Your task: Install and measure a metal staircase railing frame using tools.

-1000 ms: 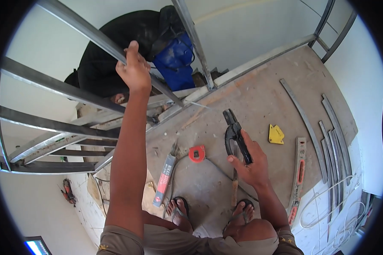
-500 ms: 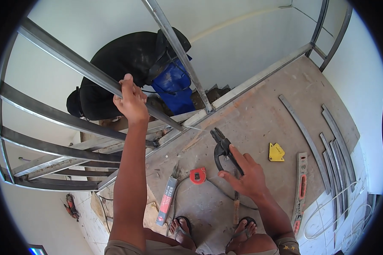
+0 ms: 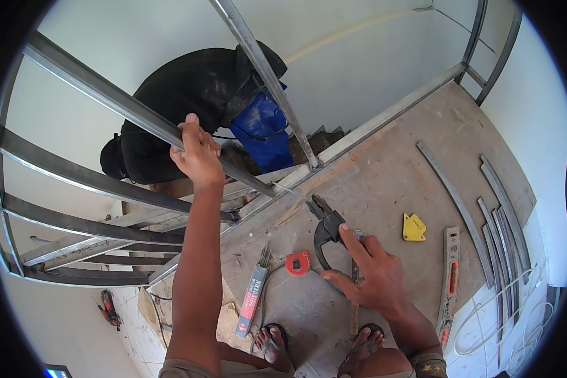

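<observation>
My left hand [image 3: 198,154] is wrapped round a grey square metal tube [image 3: 142,114] of the railing frame, its thumb on top. The tube's lower end meets the frame at the edge of the brown floor board. My right hand [image 3: 378,277] grips a black welding electrode holder [image 3: 326,230], index finger stretched along its body. From its jaws a thin welding rod [image 3: 288,189] points toward the tube's lower end; whether the tip touches is too small to tell.
Beyond the railing a person in black [image 3: 176,113] bends over. On the floor board [image 3: 372,189] lie a red tape measure [image 3: 297,264], a welding rod packet [image 3: 251,301], a yellow magnetic square [image 3: 414,227], a spirit level [image 3: 448,283] and several metal strips [image 3: 457,208]. A cable runs near my feet.
The electrode holder has tilted slightly and its jaws have shifted a little left and down. My left hand keeps its hold on the tube. The whole view has shifted slightly.
</observation>
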### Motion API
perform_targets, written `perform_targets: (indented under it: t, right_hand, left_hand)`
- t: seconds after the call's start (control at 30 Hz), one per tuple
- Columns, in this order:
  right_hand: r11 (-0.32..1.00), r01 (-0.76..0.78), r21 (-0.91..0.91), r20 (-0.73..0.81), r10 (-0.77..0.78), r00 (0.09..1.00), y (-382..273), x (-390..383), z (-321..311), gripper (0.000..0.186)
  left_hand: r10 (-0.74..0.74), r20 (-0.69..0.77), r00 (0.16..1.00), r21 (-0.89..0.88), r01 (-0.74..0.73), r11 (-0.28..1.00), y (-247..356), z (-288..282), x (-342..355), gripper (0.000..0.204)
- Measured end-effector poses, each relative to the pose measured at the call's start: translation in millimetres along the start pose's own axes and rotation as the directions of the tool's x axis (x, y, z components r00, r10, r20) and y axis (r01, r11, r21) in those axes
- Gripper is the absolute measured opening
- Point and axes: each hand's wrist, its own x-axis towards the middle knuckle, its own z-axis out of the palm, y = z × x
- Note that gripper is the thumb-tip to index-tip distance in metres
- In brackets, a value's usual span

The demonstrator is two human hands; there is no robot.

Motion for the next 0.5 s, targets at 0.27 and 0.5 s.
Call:
perform_targets:
  t: [0.27, 0.5]
  right_hand:
    - [0.977, 0.106, -0.183, 0.165, -0.076, 0.983, -20, 23, -15, 0.079]
    - [0.956, 0.131, -0.263, 0.192, -0.081, 0.978, -28, 28, -13, 0.079]
  left_hand:
    - [0.017, -0.039, 0.999, -0.001, -0.017, 1.000, -1, 4, -1, 0.035]
    - [0.013, -0.055, 0.998, 0.009, -0.012, 1.000, -4, 1, 1, 0.037]
